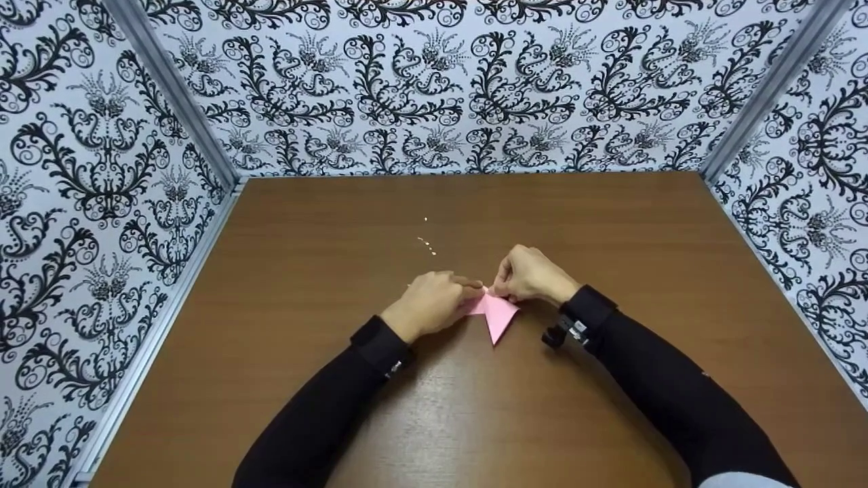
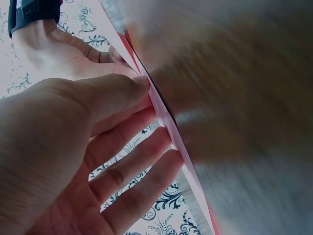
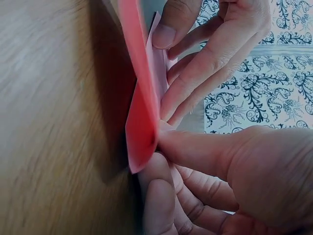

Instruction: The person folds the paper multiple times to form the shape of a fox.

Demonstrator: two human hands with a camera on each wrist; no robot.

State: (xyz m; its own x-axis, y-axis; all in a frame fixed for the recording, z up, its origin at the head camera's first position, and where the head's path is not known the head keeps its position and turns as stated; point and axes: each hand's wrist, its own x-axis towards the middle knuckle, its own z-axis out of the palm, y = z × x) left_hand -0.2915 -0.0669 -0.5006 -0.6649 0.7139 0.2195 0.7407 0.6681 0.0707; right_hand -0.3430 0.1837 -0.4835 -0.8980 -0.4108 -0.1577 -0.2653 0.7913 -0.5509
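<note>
A folded piece of pink paper (image 1: pixel 500 317) lies on the brown table, one pointed flap aimed at the near edge. My left hand (image 1: pixel 434 301) presses the paper's left part against the table with its fingertips, the fingers mostly straight in the left wrist view. At the right of the paper, my right hand (image 1: pixel 532 274) pinches a folded edge between thumb and curled fingers. The right wrist view shows the raised, bent flap of the pink paper (image 3: pixel 143 132) beside the right thumb. Part of the paper is hidden under the left hand.
Small white specks (image 1: pixel 427 244) lie on the wooden table (image 1: pixel 325 224) beyond the left hand. Walls with a black-and-white scroll pattern (image 1: pixel 434 88) enclose the back and sides. A wrist camera (image 1: pixel 555 337) hangs by the right cuff.
</note>
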